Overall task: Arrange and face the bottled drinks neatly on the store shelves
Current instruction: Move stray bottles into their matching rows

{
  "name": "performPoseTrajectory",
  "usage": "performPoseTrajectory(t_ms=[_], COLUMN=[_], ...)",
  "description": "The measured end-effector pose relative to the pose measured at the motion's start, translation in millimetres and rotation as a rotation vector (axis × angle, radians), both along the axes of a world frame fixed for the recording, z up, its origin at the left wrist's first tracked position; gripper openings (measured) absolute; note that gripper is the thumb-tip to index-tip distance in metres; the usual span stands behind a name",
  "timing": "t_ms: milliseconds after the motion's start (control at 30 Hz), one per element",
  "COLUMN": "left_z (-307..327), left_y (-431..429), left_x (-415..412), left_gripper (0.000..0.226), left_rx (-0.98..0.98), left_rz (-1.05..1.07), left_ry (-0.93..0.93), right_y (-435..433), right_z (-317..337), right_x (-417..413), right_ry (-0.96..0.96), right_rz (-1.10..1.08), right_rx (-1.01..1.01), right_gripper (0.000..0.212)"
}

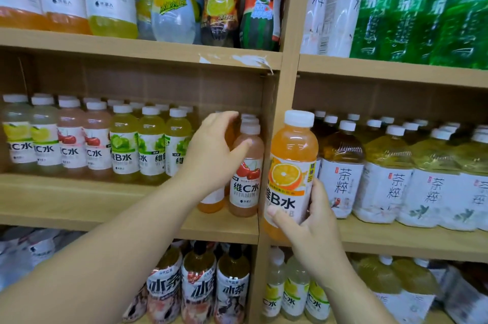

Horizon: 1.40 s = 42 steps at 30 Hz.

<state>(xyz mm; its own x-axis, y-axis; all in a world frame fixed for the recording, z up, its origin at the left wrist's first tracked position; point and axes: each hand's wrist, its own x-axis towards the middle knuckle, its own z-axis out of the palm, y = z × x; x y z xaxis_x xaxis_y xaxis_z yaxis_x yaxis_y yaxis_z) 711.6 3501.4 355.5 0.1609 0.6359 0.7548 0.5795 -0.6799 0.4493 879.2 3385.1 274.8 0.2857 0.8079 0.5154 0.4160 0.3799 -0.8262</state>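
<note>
Your right hand (314,218) grips the orange bottle (291,173) low on its label, thumb across the front and fingers wrapped behind. The bottle stands upright in the air in front of the wooden divider (287,80), white cap on, filled with clear orange drink, its orange-slice label turned towards you. Your left hand (214,149) reaches into the right end of the middle shelf (79,202), fingers curled round the top of a half-hidden bottle (211,204). Only that bottle's base shows, with orange liquid in it. The thumb lies against the shoulder of the cherry bottle (247,173) just beside it. The cherry bottle holds pale pink drink, stands upright at the front edge with its label facing out, and has more white caps lined up behind it. Further left on the same shelf stand capped rows: lemon bottles (15,138) with pale yellow drink, pink bottles (71,138), then green-label bottles (124,146) with yellow-green drink. A bare strip of board separates them from your left hand. Right of the divider, tea bottles (340,165) with amber and yellow liquid fill the shelf.
</note>
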Motion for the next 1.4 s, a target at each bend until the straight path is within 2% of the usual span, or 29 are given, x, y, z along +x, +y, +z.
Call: performPoseTrajectory(t_ms=[133,200,400,600,700,800,900,1067,1267,1400], left_z=[23,28,29,25,30,44,54,46,24,16], left_y=[11,16,18,-9,-30,-56,-75,-78,-38,-2], left_x=[28,36,37,23,7,-17,-43,-85,-144,-178], left_gripper=[0.061,0.059,0.046,0.037,0.029,0.019,0.018,0.021,0.030,0.038], left_rx=[-0.151,-0.206,-0.239,-0.167,-0.139,-0.129,-0.094,-0.103,-0.221,-0.264], left_rz=[0.073,0.092,0.148,0.080,0.065,0.066,0.096,0.241,0.337,0.318], left_ry=[0.201,0.236,0.146,0.066,-0.113,-0.244,-0.275,-0.247,-0.403,-0.387], right_y=[0,1,2,4,5,3,2,8,24,38], right_z=[3,5,2,4,4,1,-1,-9,-26,-34], right_x=[17,25,42,45,36,19,-2,-33,-66,-91], right_ry=[0.012,0.012,-0.004,0.002,-0.015,-0.008,0.009,-0.007,0.040,0.037], right_rz=[0.010,0.025,0.047,0.056,-0.028,-0.018,0.037,0.101,0.072,0.021], right_rx=[0.000,-0.005,-0.028,-0.011,0.051,0.120,0.179,0.162,0.104,0.080], right_gripper=[0.050,0.051,0.060,0.055,0.067,0.060,0.061,0.068,0.070,0.074])
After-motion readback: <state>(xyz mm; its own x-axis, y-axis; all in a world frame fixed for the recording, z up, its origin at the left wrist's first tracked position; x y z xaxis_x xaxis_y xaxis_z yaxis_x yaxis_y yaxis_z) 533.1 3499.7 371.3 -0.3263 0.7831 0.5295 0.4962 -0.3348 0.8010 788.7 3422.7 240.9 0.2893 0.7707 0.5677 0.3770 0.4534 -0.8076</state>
